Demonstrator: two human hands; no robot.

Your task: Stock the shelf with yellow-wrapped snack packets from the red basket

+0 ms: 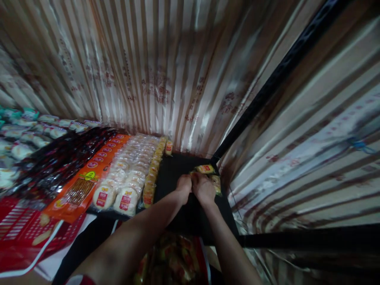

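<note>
Yellow snack packets [204, 169] lying at the far right corner of a black shelf top [172, 174], close against a striped, shiny curtain [148, 59]. Showing at least 2 of them: 1 just beyond the knuckles, another peeking out just right of the right hand. Reaching in from the bottom edge on bare forearms and meeting side by side over those packets: left hand [184, 186] and right hand [204, 189], touching each other, knuckles up, fingers curling down and under. Hiding the fingertips (the view is dim and blurred too), so not possible to tell whether either hand is gripping a packet or only pressing on it.

Filling the shelf to the left, in rows running away from the viewer: a thin column of small yellow packs [152, 176] just beside the bare black patch, then round pale cakes [127, 178] in clear wrappers with red labels, then orange packs [89, 176], then dark glossy packs [59, 158], then pale packets [23, 130] at the far left. Sitting near the lower left corner: a red basket [18, 231]. Lying under the forearms at the bottom edge: an open bag [173, 257] of more yellow snacks. Rising diagonally from the shelf corner at right: a black pole [282, 67].
</note>
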